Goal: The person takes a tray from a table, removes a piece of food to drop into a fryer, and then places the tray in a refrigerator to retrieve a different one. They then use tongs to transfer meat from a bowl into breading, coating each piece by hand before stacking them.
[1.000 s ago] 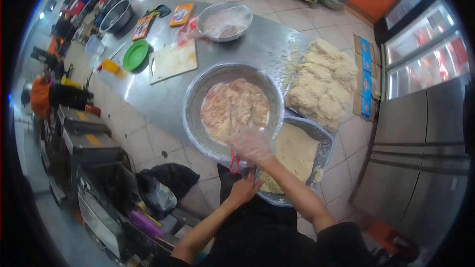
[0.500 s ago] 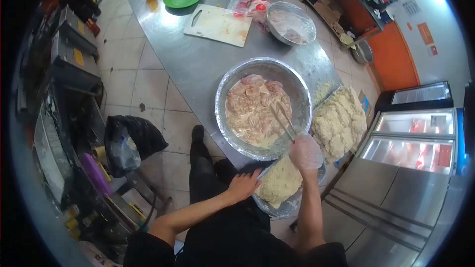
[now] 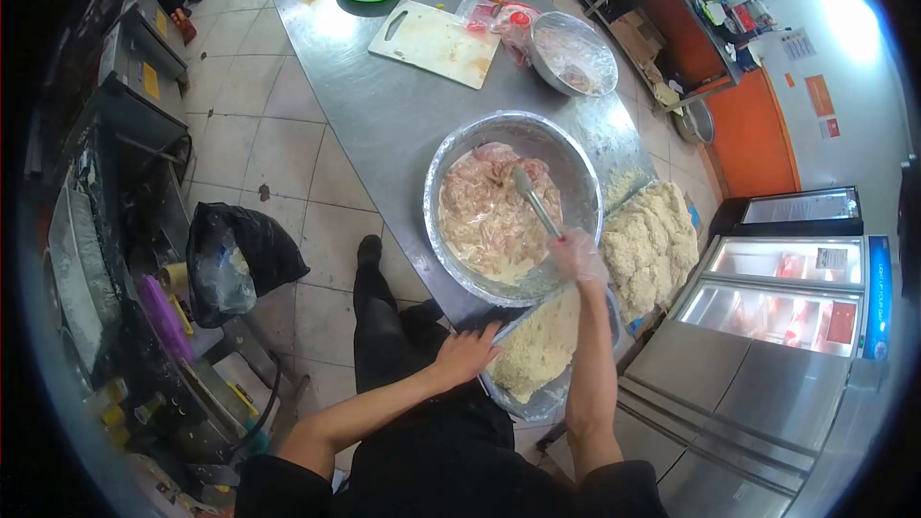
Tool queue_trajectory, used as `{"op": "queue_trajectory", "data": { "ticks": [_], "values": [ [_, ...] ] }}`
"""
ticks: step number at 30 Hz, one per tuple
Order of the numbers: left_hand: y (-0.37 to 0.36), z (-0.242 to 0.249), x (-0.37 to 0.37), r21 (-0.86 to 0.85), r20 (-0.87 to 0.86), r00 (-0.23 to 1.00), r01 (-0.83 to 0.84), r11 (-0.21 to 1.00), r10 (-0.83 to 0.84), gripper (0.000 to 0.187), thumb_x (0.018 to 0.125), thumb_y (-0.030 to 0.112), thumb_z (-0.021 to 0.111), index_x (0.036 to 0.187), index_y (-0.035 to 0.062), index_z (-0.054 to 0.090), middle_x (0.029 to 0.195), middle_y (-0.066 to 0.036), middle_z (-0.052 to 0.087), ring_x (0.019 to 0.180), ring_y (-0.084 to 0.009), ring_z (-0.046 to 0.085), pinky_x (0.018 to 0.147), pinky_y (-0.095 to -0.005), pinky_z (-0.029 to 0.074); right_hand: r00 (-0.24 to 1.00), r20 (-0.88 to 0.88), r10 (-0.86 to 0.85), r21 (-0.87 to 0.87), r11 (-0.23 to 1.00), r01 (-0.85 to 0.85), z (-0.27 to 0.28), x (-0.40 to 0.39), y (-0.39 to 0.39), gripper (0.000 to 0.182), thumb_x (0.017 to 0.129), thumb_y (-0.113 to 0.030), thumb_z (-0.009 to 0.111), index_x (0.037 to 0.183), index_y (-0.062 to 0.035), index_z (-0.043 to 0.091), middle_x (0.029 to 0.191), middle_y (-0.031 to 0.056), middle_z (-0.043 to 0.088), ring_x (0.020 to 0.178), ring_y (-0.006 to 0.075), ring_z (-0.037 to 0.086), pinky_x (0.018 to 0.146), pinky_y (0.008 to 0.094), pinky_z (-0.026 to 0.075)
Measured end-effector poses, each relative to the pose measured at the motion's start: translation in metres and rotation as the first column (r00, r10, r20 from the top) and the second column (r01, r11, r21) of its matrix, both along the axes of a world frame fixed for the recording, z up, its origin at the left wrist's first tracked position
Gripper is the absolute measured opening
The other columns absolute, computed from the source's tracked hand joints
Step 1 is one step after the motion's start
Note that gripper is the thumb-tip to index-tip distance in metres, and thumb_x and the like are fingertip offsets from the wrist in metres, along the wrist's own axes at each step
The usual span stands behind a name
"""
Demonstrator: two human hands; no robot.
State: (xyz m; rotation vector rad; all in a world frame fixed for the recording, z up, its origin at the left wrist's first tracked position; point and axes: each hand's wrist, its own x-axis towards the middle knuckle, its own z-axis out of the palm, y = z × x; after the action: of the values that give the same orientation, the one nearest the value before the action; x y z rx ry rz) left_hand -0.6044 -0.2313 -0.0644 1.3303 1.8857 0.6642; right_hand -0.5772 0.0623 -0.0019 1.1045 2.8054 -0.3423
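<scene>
The gloved right hand [image 3: 578,255], closed around the tongs [image 3: 533,200], has pushed them deeper into the big bowl [image 3: 451,149] of wet chicken [image 3: 484,216] than a moment ago, ready to grab a piece, while the left hand [image 3: 467,355] still rests flat on the crumb tray's [image 3: 552,401] near edge.

This is a commercial restaurant kitchen, shown by the long stainless-steel prep table [image 3: 384,105] bearing a big metal bowl of marinated chicken [image 3: 451,153], a heap of breaded pieces [image 3: 657,240], a white cutting board [image 3: 434,40], glass-door display fridges [image 3: 796,288] and a tiled floor [image 3: 259,153].
</scene>
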Motion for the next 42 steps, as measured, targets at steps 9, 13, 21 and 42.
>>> {"op": "queue_trajectory", "data": {
  "ticks": [9, 13, 21, 42],
  "values": [
    [-0.001, 0.002, 0.000, -0.006, 0.025, 1.000, 0.001, 1.000, -0.001, 0.054, 0.100, 0.038, 0.053, 0.145, 0.0113, 0.038, 0.107, -0.023, 0.069, 0.096, -0.0404, 0.068, 0.080, -0.0536, 0.053, 0.974, -0.159, -0.161, -0.104, 0.984, 0.146, 0.093, 0.005, 0.004, 0.026, 0.090, -0.025, 0.064, 0.109, -0.0082, 0.071, 0.079, 0.0162, 0.069, 0.072, 0.0268, 0.069, 0.069, 0.0417, 0.052],
    [-0.001, 0.002, 0.000, -0.010, 0.021, 1.000, 0.008, 1.000, -0.008, 0.054, 0.101, 0.038, 0.053, 0.144, 0.0103, 0.038, 0.107, -0.023, 0.069, 0.095, -0.0415, 0.068, 0.079, -0.0543, 0.052, 0.998, 0.039, -0.052, 0.368, 0.929, 0.034, 0.070, -0.018, -0.009, 0.018, 0.088, -0.021, 0.062, 0.092, -0.0064, 0.072, 0.083, 0.0183, 0.071, 0.074, 0.0361, 0.070, 0.067, 0.0489, 0.054],
    [0.001, 0.005, 0.000, -0.030, 0.032, 0.999, 0.014, 0.999, -0.013, 0.053, 0.101, 0.038, 0.051, 0.143, 0.0088, 0.038, 0.107, -0.026, 0.069, 0.094, -0.0445, 0.067, 0.081, -0.0550, 0.052, 0.982, 0.003, 0.189, 0.136, 0.973, -0.188, 0.009, -0.035, 0.001, 0.017, 0.083, -0.013, 0.058, 0.086, -0.0012, 0.070, 0.079, 0.0204, 0.069, 0.073, 0.0377, 0.069, 0.066, 0.0463, 0.055],
    [0.010, 0.008, -0.003, -0.065, 0.004, 0.995, 0.103, 0.993, -0.103, 0.059, 0.099, 0.037, 0.056, 0.144, 0.0049, 0.036, 0.099, -0.030, 0.069, 0.089, -0.0493, 0.066, 0.078, -0.0559, 0.052, 0.887, -0.095, -0.452, -0.171, 0.885, 0.433, 0.210, 0.232, -0.083, 0.043, 0.086, -0.023, 0.074, 0.128, -0.0150, 0.068, 0.087, 0.0065, 0.067, 0.077, 0.0207, 0.061, 0.072, 0.0347, 0.049]
  ]
}}
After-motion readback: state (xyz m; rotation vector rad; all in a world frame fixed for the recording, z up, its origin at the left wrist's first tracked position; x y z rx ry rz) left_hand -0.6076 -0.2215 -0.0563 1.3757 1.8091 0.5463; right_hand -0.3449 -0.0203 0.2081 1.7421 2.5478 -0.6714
